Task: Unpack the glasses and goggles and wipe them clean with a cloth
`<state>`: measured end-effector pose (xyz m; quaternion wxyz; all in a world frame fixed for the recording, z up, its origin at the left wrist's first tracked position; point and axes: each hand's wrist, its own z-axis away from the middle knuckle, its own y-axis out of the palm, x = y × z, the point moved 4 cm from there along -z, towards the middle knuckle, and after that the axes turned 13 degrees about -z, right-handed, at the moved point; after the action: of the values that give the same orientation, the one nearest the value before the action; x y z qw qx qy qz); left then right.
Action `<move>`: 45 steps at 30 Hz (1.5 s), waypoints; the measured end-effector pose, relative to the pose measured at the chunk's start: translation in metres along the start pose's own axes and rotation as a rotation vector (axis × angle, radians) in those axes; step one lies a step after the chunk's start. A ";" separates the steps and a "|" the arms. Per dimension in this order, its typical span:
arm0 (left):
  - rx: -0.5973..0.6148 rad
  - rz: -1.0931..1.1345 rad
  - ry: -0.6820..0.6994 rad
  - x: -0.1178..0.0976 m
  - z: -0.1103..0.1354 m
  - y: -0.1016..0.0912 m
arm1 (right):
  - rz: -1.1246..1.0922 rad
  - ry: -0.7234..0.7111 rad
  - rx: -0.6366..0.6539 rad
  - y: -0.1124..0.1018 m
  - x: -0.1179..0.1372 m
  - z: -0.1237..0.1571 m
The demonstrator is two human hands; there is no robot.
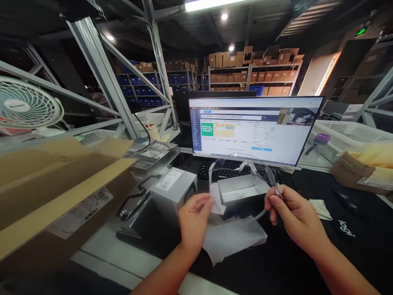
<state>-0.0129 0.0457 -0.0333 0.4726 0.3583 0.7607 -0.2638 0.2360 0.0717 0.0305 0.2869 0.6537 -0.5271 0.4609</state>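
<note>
I hold a pair of clear safety glasses in front of the monitor. My left hand pinches the left temple arm together with a small white cloth or paper. My right hand pinches the right temple arm near its hinge. Under the glasses an open grey box stands on the desk, and a crumpled clear plastic bag lies in front of it, between my wrists. A closed grey box with a white label sits just left of my left hand.
A large open cardboard carton fills the left. A keyboard lies under the monitor. A black mat covers the right of the desk, with a white packet, a cardboard box and white baskets. A fan stands far left.
</note>
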 end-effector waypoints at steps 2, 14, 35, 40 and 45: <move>-0.014 0.054 -0.066 -0.001 -0.003 -0.002 | 0.127 0.020 0.116 -0.004 0.003 0.001; 0.143 0.055 -0.072 -0.014 0.009 0.003 | 0.318 0.191 0.271 -0.031 0.020 0.006; 0.368 0.134 0.297 -0.032 0.025 -0.004 | -0.277 0.446 0.258 -0.001 -0.007 -0.008; 0.364 -0.044 0.165 -0.021 0.012 0.006 | -0.519 0.397 -0.055 -0.017 -0.023 -0.024; 0.655 -0.347 0.276 -0.035 0.028 0.039 | -0.362 0.094 -0.365 -0.073 -0.001 -0.026</move>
<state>0.0433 0.0380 -0.0155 0.1752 0.3881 0.7420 -0.5179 0.2974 0.1154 0.0483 0.5022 0.6526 -0.4620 0.3293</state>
